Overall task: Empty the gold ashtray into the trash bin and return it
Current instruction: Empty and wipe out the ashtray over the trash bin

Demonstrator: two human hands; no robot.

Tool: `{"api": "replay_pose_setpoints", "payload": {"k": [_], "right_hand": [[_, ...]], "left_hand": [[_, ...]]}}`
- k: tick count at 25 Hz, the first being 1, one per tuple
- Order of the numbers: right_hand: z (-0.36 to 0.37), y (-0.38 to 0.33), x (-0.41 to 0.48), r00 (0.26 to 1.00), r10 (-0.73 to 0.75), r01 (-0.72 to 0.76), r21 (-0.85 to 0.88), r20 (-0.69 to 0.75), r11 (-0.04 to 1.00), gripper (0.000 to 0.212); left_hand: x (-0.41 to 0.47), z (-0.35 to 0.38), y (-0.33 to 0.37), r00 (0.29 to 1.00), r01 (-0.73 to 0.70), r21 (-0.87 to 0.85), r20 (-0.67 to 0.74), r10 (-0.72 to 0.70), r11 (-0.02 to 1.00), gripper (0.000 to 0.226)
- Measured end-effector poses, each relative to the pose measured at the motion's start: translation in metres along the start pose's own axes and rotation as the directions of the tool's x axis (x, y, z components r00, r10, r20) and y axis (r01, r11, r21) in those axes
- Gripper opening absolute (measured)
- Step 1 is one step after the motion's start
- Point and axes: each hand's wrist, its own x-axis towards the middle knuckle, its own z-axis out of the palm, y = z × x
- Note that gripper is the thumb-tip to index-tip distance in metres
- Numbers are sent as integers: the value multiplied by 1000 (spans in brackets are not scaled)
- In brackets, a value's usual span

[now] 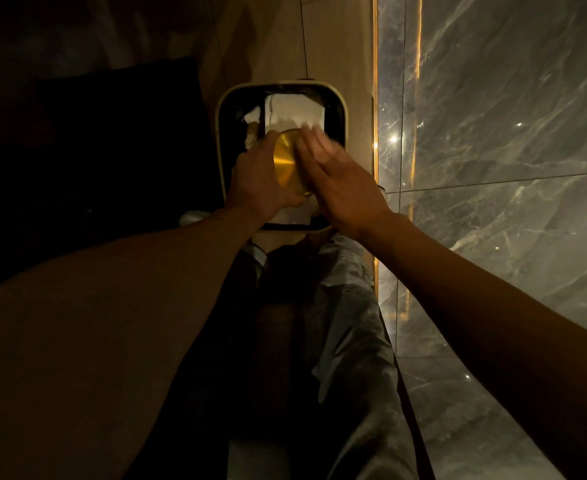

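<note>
- Nearest: both forearms reached away from the body, over the trouser legs, and met above the bin (220,140).
- Left hand (257,181) gripped the ashtray (287,163) from its left edge, fingers curled round the rim and thumb at the near side. Hand closed on it.
- Right hand (337,181) lay flat and spread, fingers together-ish and blurred at the tips, touching or just over the ashtray's right side. Judged a tapping stroke; contact could not be confirmed.
- Ashtray sat directly between the hands, held in air over the bin opening, not resting on the rim.
- It was a round disc, so no long axis in plan. The flat gold face seen pointed up toward the camera, tilted a little right. Judged to be the underside, bowl facing down into the bin.
- The left hand was nearer and bore the load, so the return carry would fall to it.
- Farther: white paper (295,110) lay inside the bin, beyond and under the ashtray.
- Far right: marble wall (492,133), beside the bin.
</note>
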Motion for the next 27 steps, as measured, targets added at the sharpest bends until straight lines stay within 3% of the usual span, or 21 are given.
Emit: {"api": "replay_pose_setpoints", "payload": {"k": [2, 4, 6, 8, 11, 13, 16, 18, 20, 21, 23, 27], "right_hand": [[4, 5, 0, 994, -4, 4, 2, 111, 1000, 55], [2, 7, 4, 990, 92, -110, 173, 106, 979, 56], [-10, 3, 5, 957, 285, -278, 476, 60, 834, 51], [-21, 3, 1, 901, 416, -375, 697, 119, 612, 43], [-30, 7, 3, 869, 446, -413, 807, 212, 421, 41], [-34, 11, 7, 866, 446, -399, 851, 227, 341, 40], [-39, 21, 9, 858, 466, -380, 878, 216, 292, 31], [-41, 25, 6, 863, 454, -365, 894, 220, 260, 26], [-45, 24, 0, 868, 437, -358, 906, 235, 225, 24], [-49, 21, -5, 862, 443, -370, 903, 245, 220, 25], [-57, 12, -15, 837, 485, -400, 889, 255, 223, 24], [-83, -3, -32, 805, 569, -382, 880, 168, 281, 17]], "left_hand": [[0, 0, 0, 1000, -12, -12, 12, 12, 1000, 110], [-1, -1, 0, 1000, 10, -18, 1, -10, 1000, 111], [-1, -2, 1, 1000, 28, -7, 15, -28, 1000, 111], [1, -4, 6, 997, 55, -18, 48, -54, 998, 114], [3, -8, 16, 989, 110, -77, 107, -102, 991, 117], [2, -8, 22, 969, 227, -215, 147, -198, 950, 111], [-4, -10, 28, 898, 438, -497, 271, -345, 749, 93], [-9, -10, 31, 863, 503, -631, 392, -317, 590, 63], [-16, -17, 39, 853, 522, -695, 439, -283, 494, 27], [-19, -21, 44, 850, 526, -719, 440, -289, 454, 22], [-25, -31, 52, 844, 535, -731, 437, -311, 424, 24], [-41, -55, 79, 848, 528, -708, 412, -333, 468, 28]]}}
